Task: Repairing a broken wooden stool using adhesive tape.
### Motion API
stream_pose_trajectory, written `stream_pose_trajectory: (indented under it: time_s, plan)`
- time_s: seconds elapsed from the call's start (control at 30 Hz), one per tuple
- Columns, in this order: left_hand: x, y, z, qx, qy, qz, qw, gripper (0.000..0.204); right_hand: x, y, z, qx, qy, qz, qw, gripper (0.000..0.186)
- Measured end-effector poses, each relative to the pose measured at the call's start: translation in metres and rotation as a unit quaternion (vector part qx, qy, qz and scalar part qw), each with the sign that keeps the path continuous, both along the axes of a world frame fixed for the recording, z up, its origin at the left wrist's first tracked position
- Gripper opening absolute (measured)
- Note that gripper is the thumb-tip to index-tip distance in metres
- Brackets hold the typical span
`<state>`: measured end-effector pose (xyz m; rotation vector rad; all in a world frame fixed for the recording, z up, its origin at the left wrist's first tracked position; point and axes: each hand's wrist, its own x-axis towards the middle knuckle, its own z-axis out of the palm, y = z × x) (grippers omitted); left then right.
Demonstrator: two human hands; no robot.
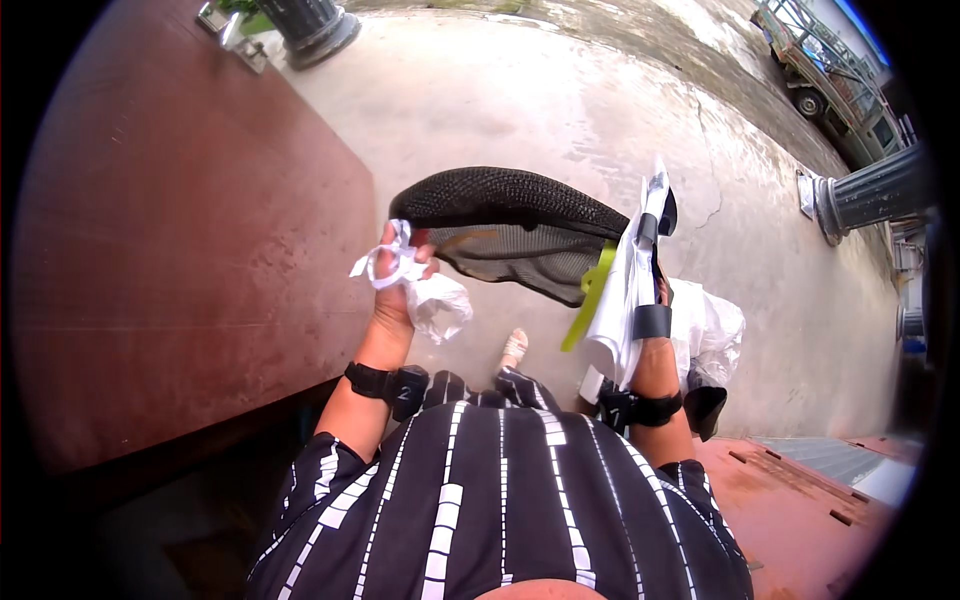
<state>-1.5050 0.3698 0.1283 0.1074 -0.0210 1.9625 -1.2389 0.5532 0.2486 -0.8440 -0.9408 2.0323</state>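
Head view. Left hand (393, 292): fingers curled round crumpled white plastic (440, 306), at the near-left end of the black mesh (515, 193), touching or just beside it; whether it also pinches the mesh, cannot tell. Right hand (662, 291): largely hidden, appears to grasp the white sheets (618, 300) at the mesh's right end.

Key relation: mesh spans the gap between the hands, long axis running left to right, upper edge bowed away from the body. From the left hand it lies rightward and outward; from the right, leftward. Left hand judged nearer, since the sheets and a yellow-green strip (592, 295) stand between mesh and right hand.

Further out, by the mesh: translucent white bag (714, 325) right, past the sheets; reddish-brown panel (200, 240) left; sandalled foot (514, 347) bodyward; concrete floor (480, 90) beneath and beyond.
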Motion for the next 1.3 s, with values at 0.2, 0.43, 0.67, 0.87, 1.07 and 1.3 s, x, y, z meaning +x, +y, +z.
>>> stream_pose_trajectory:
  time_s: [0.2, 0.43, 0.67, 0.87, 1.07, 1.3]
  plan:
    - [-0.028, 0.027, 0.039, -0.007, -0.018, 0.013, 1.000, 0.045, -0.007, 0.037, -0.017, -0.082, 0.170, 0.076, 0.979, 0.035]
    - [-0.083, 0.090, 0.109, 0.104, 0.043, -0.012, 0.994, 0.045, -0.042, 0.095, 0.008, -0.057, 0.091, 0.088, 0.990, 0.035]
    - [-0.089, 0.172, 0.083, 0.065, -0.001, -0.009, 0.998, 0.046, -0.045, 0.196, -0.009, -0.077, 0.091, 0.129, 0.985, 0.037]
    - [-0.153, 0.237, 0.119, 0.001, 0.017, 0.082, 0.996, 0.037, -0.060, 0.278, -0.011, -0.153, 0.045, 0.220, 0.962, 0.041]
    - [-0.218, 0.270, 0.129, -0.100, 0.067, 0.160, 0.980, 0.031, -0.084, 0.327, 0.034, -0.077, -0.059, 0.099, 0.990, 0.037]
    - [-0.284, 0.303, 0.153, -0.249, 0.194, 0.325, 0.892, 0.023, -0.071, 0.432, 0.010, -0.077, -0.037, 0.096, 0.992, 0.039]
